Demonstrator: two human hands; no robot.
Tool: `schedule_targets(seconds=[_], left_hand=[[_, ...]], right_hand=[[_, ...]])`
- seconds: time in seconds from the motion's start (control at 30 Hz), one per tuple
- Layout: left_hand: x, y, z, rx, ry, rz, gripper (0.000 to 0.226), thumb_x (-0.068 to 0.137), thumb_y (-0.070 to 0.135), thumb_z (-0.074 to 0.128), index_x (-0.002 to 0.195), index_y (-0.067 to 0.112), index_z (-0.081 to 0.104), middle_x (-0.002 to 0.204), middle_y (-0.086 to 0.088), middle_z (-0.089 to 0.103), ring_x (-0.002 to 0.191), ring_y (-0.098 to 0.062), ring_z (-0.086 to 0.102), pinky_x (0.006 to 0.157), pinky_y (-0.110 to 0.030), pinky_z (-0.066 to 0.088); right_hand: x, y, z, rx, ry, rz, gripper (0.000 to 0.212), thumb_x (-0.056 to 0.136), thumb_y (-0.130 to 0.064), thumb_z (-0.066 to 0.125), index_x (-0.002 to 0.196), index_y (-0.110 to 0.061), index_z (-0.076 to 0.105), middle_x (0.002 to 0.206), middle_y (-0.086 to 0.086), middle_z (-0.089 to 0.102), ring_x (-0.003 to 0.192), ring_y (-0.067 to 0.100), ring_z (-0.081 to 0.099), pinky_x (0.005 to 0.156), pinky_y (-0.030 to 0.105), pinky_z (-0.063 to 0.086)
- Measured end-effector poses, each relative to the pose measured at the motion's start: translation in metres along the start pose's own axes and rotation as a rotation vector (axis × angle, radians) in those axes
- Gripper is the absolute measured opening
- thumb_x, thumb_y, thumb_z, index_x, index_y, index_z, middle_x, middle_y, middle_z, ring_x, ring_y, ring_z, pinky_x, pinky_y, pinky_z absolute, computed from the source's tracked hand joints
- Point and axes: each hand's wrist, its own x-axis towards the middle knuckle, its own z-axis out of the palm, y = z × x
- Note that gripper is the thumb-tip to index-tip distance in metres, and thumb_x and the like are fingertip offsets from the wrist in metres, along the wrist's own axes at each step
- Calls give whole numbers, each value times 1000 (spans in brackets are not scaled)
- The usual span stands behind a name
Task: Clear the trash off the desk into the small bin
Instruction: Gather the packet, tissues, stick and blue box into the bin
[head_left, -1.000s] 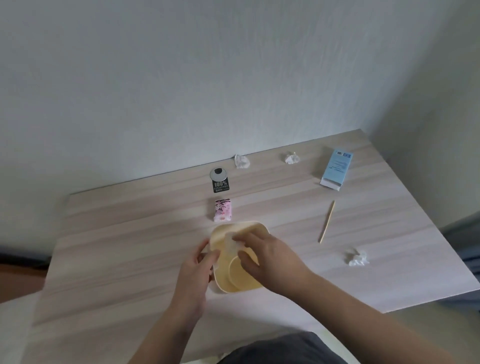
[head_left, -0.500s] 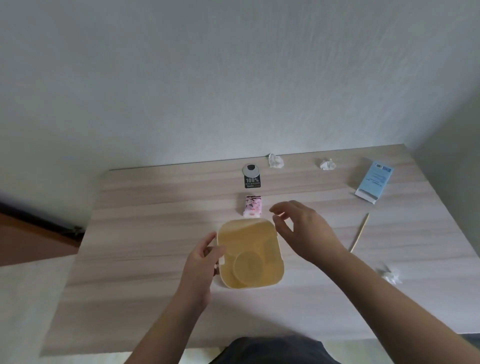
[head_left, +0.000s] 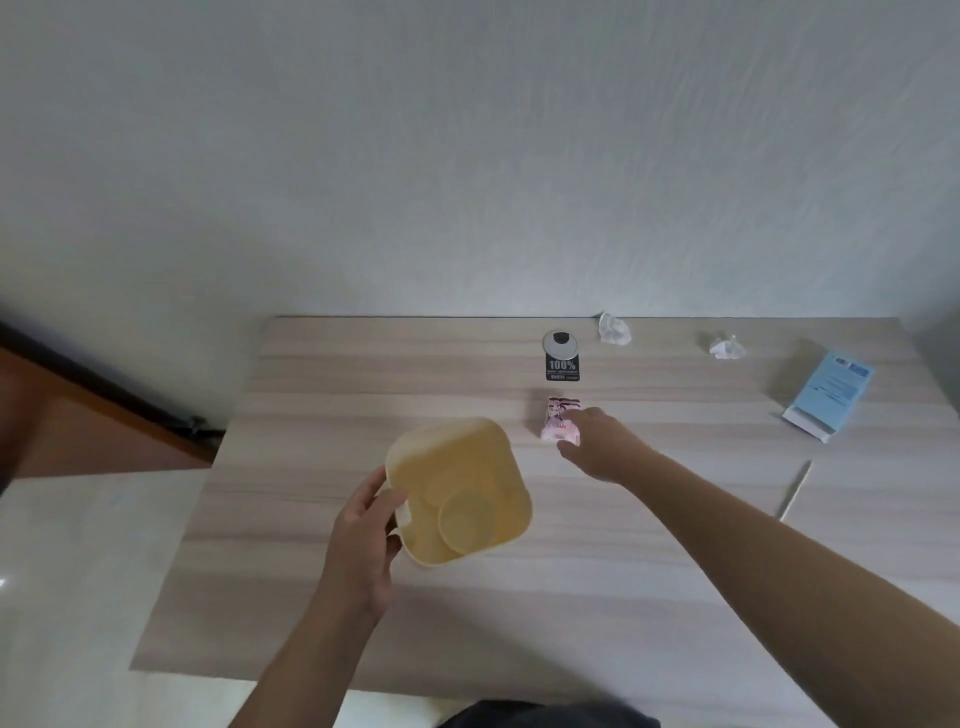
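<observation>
A small yellow bin stands on the wooden desk, tilted a little toward me, and my left hand grips its near-left rim. My right hand reaches past the bin to a pink wrapper, with fingertips closing on its right side while it lies on the desk. Two crumpled white tissues lie near the far edge. A black and silver tag lies behind the wrapper. A thin wooden stick rests at the right.
A light blue packet lies at the far right of the desk. A white wall rises right behind the desk. Pale floor and a dark skirting board show at the left. My lap sits at the bottom edge.
My right hand has left the bin's mouth and moved forward and right onto the pink wrapper. The view has swung left, so the tissue at the right front is out of frame.
</observation>
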Motion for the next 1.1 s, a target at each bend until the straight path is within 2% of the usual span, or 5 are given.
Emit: schedule_targets(seconds=[0.33,0.5,0.73,0.87,1.1], left_hand=[[13,7,-15,-30,-13,29,34,92,10,59,123,18,70,87,0,73,69,-11,67,54,-25,52],[17,3,-16,-34,22,0,34,93,10,58,125,14,67,84,-1,73,67,-11,66,58,-27,50],[20,-10,-11,-25,41,-41,33,92,10,57,123,11,68,78,1,70,63,-10,63,59,-29,47],[18,-14,-3,0,23,-52,34,91,10,57,124,9,67,79,0,70,64,-11,62,57,-28,48],[5,-16,7,28,12,-34,36,91,10,58,125,9,67,74,3,69,59,-9,62,52,-25,47]], right_hand=[[70,16,34,-302,-128,53,76,88,-33,54,152,-28,13,161,-7,5,144,26,15,108,47,30],[53,24,56,-340,-152,17,81,87,-31,55,153,-19,9,161,0,11,139,28,27,108,43,32],[-11,33,103,-309,48,-54,62,84,-50,56,135,-21,36,133,1,46,119,25,47,98,38,37],[-28,34,118,-360,56,-27,77,86,-62,49,148,-34,15,136,5,40,120,29,43,97,44,36],[-23,31,122,-289,67,59,54,88,-57,47,132,-26,40,136,10,34,117,30,38,94,41,39]])
